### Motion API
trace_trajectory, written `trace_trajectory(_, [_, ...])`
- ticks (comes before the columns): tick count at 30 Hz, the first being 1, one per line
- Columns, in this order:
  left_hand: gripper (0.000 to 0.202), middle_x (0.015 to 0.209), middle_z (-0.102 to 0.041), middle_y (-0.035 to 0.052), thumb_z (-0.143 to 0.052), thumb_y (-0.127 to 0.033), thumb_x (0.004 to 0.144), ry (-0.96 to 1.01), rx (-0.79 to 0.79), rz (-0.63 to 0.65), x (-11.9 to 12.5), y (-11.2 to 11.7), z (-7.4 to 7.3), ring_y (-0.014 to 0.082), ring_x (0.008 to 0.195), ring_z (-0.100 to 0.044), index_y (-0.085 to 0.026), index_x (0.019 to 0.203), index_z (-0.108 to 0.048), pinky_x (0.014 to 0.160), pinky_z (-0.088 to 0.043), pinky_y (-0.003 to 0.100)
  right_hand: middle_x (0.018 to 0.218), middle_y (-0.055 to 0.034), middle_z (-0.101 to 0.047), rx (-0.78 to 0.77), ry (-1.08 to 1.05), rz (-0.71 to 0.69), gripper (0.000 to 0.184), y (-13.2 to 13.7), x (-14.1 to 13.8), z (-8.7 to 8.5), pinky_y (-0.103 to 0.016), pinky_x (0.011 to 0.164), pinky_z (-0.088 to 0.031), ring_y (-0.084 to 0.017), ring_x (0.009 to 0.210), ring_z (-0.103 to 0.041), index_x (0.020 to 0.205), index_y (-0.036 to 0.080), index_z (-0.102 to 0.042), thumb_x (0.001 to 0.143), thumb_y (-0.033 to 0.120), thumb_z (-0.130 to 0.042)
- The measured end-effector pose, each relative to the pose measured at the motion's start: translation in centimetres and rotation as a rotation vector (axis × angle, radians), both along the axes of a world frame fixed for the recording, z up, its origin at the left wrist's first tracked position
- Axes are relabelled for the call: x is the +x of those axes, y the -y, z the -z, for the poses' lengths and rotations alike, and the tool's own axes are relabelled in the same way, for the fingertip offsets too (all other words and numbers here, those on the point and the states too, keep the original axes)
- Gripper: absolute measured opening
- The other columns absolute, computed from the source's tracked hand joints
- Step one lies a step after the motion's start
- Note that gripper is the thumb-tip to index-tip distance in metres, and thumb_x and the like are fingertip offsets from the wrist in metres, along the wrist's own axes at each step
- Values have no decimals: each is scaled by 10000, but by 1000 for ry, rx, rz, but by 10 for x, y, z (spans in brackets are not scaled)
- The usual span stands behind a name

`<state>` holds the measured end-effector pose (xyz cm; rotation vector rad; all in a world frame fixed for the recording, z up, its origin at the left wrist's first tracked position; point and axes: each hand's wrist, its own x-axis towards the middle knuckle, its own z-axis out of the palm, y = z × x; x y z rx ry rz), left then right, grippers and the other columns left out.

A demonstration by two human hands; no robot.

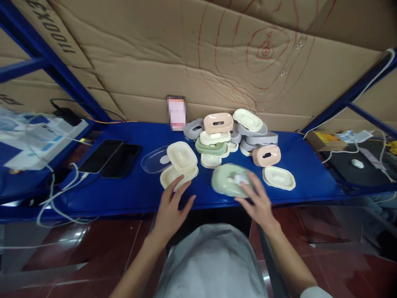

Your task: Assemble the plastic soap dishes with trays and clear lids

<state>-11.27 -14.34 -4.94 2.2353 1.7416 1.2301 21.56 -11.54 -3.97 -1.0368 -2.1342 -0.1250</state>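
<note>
My left hand (175, 205) has its fingers spread, the tips over the near rim of a cream oval tray (166, 176). A second cream piece (182, 155) rests tilted on that tray. Behind them lies a clear oval lid (153, 160). My right hand (257, 202) has its fingers on the right end of a pale green oval case (221, 180), which is smeared by motion. A small white patch (241, 179) shows near those fingertips; what it is I cannot make out. Right of this hand lies a cream oval lid (279, 178).
Behind my hands is a pile with a peach cover (218, 123), a green tray (211, 147) and grey pieces (260, 138). Another peach cover (266, 156) sits at right. Two dark phones (101, 156) and white cables (74, 174) lie left. A lit phone (176, 112) leans against the cardboard (139, 62).
</note>
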Motion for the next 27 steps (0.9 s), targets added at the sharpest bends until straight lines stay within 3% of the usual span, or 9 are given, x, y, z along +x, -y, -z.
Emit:
trace_trajectory(3, [319,1384,-675,158,-657,-276,1019,-191,52,-162,-12,-1,0,387,1296,-636,-230,1334,-634,1092,-488,609,1648,-192,-470,205,-112,450,741,-7,77,-7,-642,1201,-436,-426,1517,-466,1638,273,-450,974,381,-762])
trace_trajectory(6, [201,1231,-732,141,-628,-254,1030,-247,20,-94,-12,-1,0,348,1161,-688,-188,1218,-659,996,-531,527,1561,-263,-536,208,-181,815,769,-29,165,-7,-625,1187,-422,-441,1470,-506,1577,135,-525,973,575,-707])
trace_trajectory(9, [117,1195,-731,111,-616,-223,1032,-229,-12,84,2,3,-1,293,1122,-691,-201,1138,-661,979,-531,459,1507,-306,-556,-9,-120,891,827,-56,228,1,-609,1156,-430,-446,1416,-541,1496,68,-599,970,707,-603])
trace_trajectory(12, [132,1227,-719,102,-592,-198,1035,-235,-37,242,18,7,-3,269,1146,-683,-210,1151,-655,1025,-510,457,1569,-316,-487,-200,-44,836,854,-75,252,2,-610,1114,-435,-450,1445,-497,1496,92,-602,959,753,-543])
trace_trajectory(16, [156,1299,-691,117,-577,-188,1046,-222,-45,257,21,7,-3,278,1197,-665,-221,1179,-652,1023,-511,464,1599,-349,-430,-108,-44,823,814,-68,231,-6,-645,1131,-370,-452,1509,-400,1549,54,-516,1040,680,-412])
trace_trajectory(18, [151,1339,-674,125,-588,-188,1046,-197,-35,239,18,5,-2,283,1231,-651,-226,1177,-652,1012,-518,453,1460,-294,-598,-42,-46,776,664,-51,205,-5,-580,1125,-414,-394,1401,-536,1462,78,-601,1092,577,-366])
trace_trajectory(21, [136,1332,-680,125,-615,-190,1038,-176,-19,212,13,1,0,285,1227,-653,-225,1163,-655,1003,-524,449,1226,-156,-756,-128,46,634,437,-17,158,7,-496,1035,-504,-325,1165,-690,1253,195,-742,1094,495,-468])
trace_trajectory(24, [156,1313,-698,130,-641,-175,1017,-197,13,116,14,1,-1,304,1190,-669,-221,1165,-659,1005,-514,488,1309,-140,-731,-197,151,471,333,12,106,18,-498,1027,-512,-329,1223,-676,1293,237,-732,1078,415,-550])
trace_trajectory(27, [264,1340,-698,152,-624,-118,997,-214,72,34,23,5,-2,324,1221,-665,-208,1243,-653,1050,-491,529,1414,-118,-687,-257,200,259,370,23,60,15,-510,1088,-483,-305,1314,-638,1442,282,-634,1091,319,-525])
